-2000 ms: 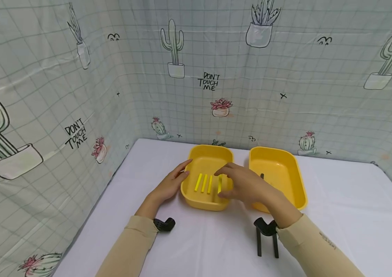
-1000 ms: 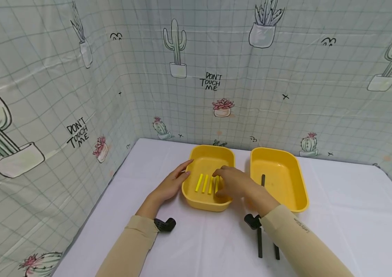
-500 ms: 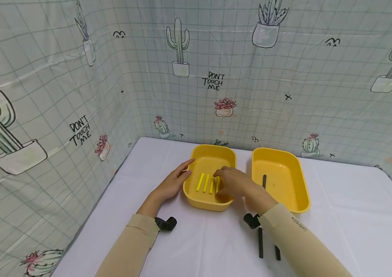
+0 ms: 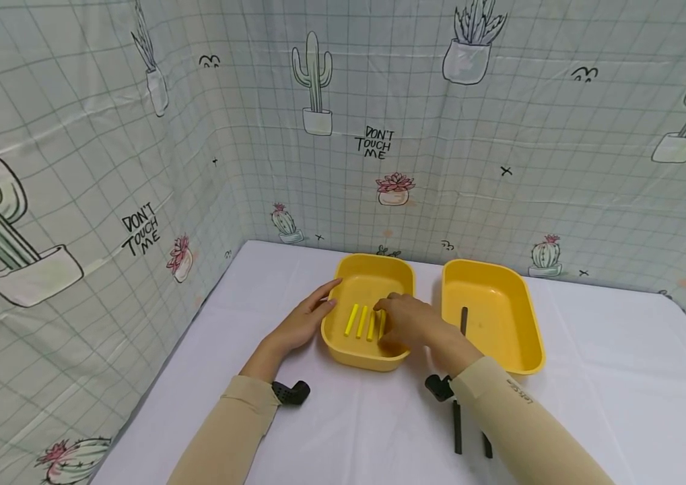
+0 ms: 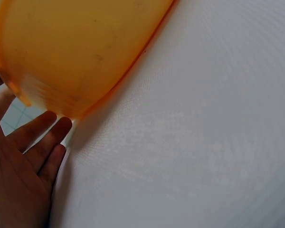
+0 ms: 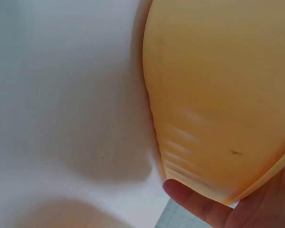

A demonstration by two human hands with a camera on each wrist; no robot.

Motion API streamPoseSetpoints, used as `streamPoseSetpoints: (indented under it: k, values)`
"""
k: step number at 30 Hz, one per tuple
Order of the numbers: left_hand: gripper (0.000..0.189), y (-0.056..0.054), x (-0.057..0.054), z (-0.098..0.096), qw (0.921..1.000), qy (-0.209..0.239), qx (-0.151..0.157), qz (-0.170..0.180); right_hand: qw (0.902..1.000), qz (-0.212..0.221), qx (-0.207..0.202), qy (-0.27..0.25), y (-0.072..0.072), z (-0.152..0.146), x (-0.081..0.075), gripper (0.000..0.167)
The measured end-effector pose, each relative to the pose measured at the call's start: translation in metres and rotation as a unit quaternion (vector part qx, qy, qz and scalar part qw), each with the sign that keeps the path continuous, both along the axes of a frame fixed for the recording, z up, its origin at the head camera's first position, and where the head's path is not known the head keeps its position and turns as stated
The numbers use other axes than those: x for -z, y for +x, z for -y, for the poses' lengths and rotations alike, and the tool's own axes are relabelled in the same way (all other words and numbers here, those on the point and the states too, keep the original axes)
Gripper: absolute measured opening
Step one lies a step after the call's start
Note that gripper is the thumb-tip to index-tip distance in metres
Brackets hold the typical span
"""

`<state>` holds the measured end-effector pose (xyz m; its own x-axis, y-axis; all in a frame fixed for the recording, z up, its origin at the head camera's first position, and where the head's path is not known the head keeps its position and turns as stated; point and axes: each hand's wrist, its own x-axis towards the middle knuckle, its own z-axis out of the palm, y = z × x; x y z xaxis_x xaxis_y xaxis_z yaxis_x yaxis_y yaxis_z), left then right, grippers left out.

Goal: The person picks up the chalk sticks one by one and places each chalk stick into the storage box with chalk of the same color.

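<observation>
My left hand point(image 4: 300, 325) rests against the left side of a yellow plastic bin point(image 4: 373, 276), its fingers fairly straight; in the left wrist view the fingers point(image 5: 40, 130) touch the bin's outer wall. Inside the bin, my right hand point(image 4: 418, 322) pinches a short yellow stick point(image 4: 382, 323) between thumb and fingers, low over the floor. Left of it lie three similar yellow sticks point(image 4: 361, 322) in a row, roughly parallel. The right wrist view shows mostly the bin's outer wall point(image 6: 218, 95) with part of the hand beyond it.
A second yellow bin point(image 4: 500, 310) stands to the right, with a black stick point(image 4: 464, 320) in it. Two more black sticks lie on the white cloth in front, one point(image 4: 457, 428) beside the right wrist and another point(image 4: 487, 444) partly under the forearm. A patterned curtain point(image 4: 349, 168) backs the table.
My right hand has moved slightly left with the yellow stick, bringing it close to the row of three, and has been nearly still for the last second. The left hand stays at the bin.
</observation>
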<state>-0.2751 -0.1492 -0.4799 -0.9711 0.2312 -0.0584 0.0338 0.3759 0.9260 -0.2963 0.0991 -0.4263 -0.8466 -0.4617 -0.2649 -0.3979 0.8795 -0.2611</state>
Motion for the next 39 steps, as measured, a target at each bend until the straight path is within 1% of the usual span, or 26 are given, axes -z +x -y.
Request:
streamPoseSetpoints:
  k: [6, 9, 15, 21, 24, 28, 32, 39]
  values:
    - [0.047, 0.003, 0.003, -0.001, 0.9999, -0.011, -0.001, 0.006, 0.9998, 0.011, 0.013, 0.007, 0.006, 0.001, 0.002, 0.067]
    - [0.047, 0.005, 0.004, -0.001, 0.9999, -0.011, -0.002, 0.009, 0.9998, 0.011, 0.014, 0.010, 0.008, 0.002, 0.002, 0.067]
    - [0.046, 0.005, 0.005, -0.003, 0.9999, -0.012, -0.003, 0.005, 0.9996, -0.019, -0.002, 0.022, 0.009, -0.001, -0.001, 0.065]
    - [0.047, 0.003, 0.004, -0.004, 1.0000, -0.006, -0.002, 0.001, 0.9987, -0.048, -0.005, -0.017, 0.015, -0.011, -0.017, 0.061]
    - [0.047, 0.002, 0.002, -0.003, 1.0000, -0.006, -0.003, 0.002, 0.9980, -0.052, -0.008, -0.034, 0.021, -0.017, -0.026, 0.061]
    - [0.047, 0.002, 0.001, -0.001, 1.0000, -0.007, -0.001, 0.004, 0.9962, -0.072, -0.029, -0.037, 0.030, -0.024, -0.036, 0.063]
    - [0.048, 0.002, 0.001, 0.000, 1.0000, -0.007, -0.001, 0.001, 0.9933, -0.097, -0.048, -0.041, 0.041, -0.032, -0.042, 0.065]
    - [0.048, 0.002, -0.002, -0.002, 1.0000, -0.005, 0.000, 0.001, 0.9903, -0.118, -0.057, -0.047, 0.061, -0.049, -0.050, 0.066]
